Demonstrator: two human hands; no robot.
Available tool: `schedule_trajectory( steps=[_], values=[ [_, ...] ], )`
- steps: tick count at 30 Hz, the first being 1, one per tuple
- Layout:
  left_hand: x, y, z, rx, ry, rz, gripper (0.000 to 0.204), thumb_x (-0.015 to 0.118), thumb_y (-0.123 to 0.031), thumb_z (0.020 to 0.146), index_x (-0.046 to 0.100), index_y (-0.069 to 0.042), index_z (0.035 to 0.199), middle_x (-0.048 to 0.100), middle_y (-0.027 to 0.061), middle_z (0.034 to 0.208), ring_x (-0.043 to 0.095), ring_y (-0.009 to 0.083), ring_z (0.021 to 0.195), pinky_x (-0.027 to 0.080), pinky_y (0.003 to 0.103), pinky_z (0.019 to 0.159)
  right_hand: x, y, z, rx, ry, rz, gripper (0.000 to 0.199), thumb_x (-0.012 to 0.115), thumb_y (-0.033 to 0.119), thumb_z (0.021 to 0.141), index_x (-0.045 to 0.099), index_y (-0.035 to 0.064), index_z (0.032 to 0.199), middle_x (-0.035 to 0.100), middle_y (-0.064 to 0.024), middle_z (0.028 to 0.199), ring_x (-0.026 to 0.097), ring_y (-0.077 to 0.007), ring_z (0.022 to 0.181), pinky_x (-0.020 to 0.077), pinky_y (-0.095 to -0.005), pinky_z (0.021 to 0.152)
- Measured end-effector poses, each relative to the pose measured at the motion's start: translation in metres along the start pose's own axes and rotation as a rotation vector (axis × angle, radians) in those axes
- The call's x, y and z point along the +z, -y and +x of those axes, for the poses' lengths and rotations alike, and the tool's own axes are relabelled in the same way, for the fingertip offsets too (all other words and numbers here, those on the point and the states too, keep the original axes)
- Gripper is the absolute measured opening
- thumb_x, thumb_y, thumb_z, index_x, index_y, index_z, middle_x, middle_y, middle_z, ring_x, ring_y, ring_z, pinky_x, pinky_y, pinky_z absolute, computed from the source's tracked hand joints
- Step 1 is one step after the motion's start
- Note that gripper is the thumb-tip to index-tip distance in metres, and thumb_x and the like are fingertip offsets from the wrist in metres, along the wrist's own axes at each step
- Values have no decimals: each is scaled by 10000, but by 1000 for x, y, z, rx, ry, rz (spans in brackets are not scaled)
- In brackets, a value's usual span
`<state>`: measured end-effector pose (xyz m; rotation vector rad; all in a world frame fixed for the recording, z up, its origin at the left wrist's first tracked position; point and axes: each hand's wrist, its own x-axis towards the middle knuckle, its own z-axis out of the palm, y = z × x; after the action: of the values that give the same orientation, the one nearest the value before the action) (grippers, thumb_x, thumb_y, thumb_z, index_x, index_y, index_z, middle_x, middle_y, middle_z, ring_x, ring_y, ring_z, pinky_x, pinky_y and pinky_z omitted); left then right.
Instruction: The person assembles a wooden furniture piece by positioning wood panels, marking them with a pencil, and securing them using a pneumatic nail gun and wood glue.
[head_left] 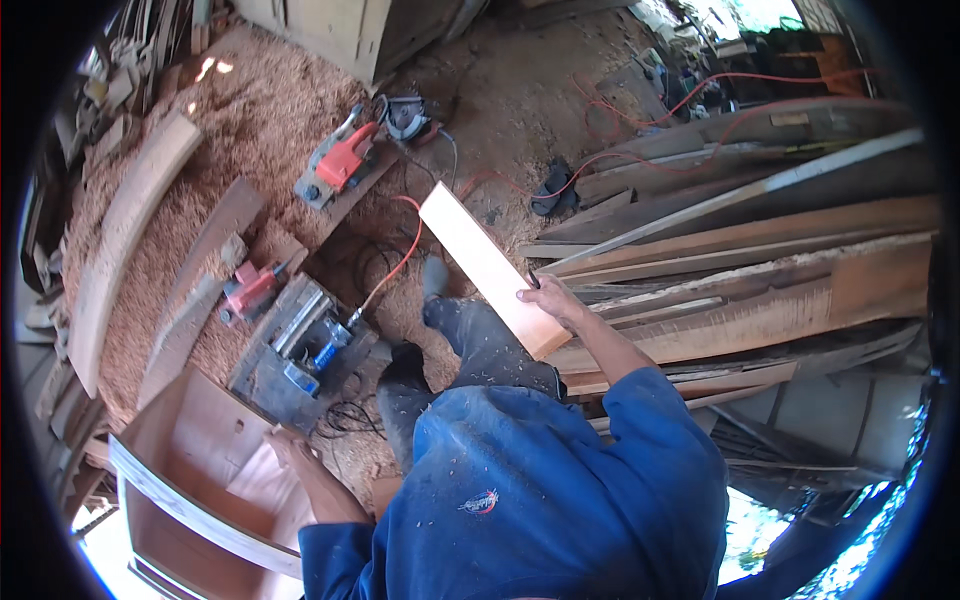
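Observation:
A pale wooden board slants over my legs, its far end raised toward the middle of the floor. My right hand is closed on the board's right edge, thumb against its face. A short dark pen-like stick pokes out from between these fingers. At lower left, my left hand rests at the upper edge of an open wooden box, fingers bent over the rim. Its fingertips are partly hidden. Beside that hand sits a grey metal machine with blue parts.
Wood shavings cover the floor. Ahead lie a red power planer and a circular saw; another red tool is nearer. Curved planks lie left, stacked long boards right. An orange cord crosses the floor.

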<state>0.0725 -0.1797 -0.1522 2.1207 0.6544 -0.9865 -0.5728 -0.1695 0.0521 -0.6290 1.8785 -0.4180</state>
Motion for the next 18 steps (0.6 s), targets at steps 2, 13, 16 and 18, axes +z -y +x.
schedule_trajectory(
  steps=[2,13,16,18],
  values=[
    [-4,-2,-51,57,-73,-124,745,682,-481,838,561,123,1255,630,219,1207,635,317,1020,543,481,922,-14,-21,0,102,-37,58,272,753,213,858,655,0,997,621,-40,894,547,-154,893,434,-314,816],
    [86,85,-311,491,643,-31,577,619,-367,931,438,-14,1349,504,102,1143,527,228,1057,449,420,960,-148,-65,109,181,-49,800,404,686,94,896,604,-163,1197,708,-226,1055,739,-338,941,606,-498,844],
    [141,134,-421,889,735,6,534,629,-196,914,399,-56,1376,508,111,1062,552,178,873,513,327,641,-190,-56,182,115,-39,845,417,713,118,884,609,-164,1173,713,-217,1029,736,-338,925,598,-490,854],
    [191,159,-486,969,715,308,970,781,-78,847,172,-40,1601,479,123,1174,572,232,946,539,347,791,-233,-82,224,96,-184,803,433,748,146,861,616,-156,1141,713,-217,1010,734,-342,896,594,-487,859]
  ],
)
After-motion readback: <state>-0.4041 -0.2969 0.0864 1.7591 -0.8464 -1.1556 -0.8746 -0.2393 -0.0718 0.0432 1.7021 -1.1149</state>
